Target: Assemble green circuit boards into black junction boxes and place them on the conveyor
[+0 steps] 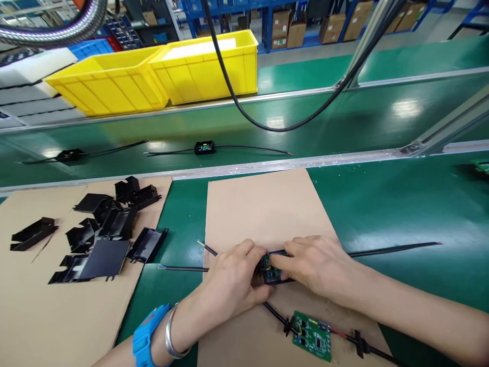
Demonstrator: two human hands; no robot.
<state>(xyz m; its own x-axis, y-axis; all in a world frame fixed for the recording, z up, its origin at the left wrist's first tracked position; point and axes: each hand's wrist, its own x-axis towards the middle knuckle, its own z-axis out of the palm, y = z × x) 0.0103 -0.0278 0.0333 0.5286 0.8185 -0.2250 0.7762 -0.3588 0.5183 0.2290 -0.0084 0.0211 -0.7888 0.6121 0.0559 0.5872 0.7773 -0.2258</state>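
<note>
Both hands work at a black plastic case with a green circuit board (272, 269) inside it, over the cardboard sheet (263, 204). My left hand (239, 275) grips the case's left end, thumb at the near side. My right hand (315, 262) has its fingers pressed at the board and the right end of the case. Black cables (393, 251) run out at both sides, with bare wire ends at the left. Nearer to me lies a second green circuit board (312, 336), wired to black cables with black grommets. Part of the case is hidden under my fingers.
Several empty black cases (118, 221) lie piled on cardboard (34, 306) at the left. Two cabled units, one a black box (205, 148), rest on the green belt behind the metal rail (237, 171). Yellow bins (214, 69) stand farther back; a black cable (267, 127) hangs in front.
</note>
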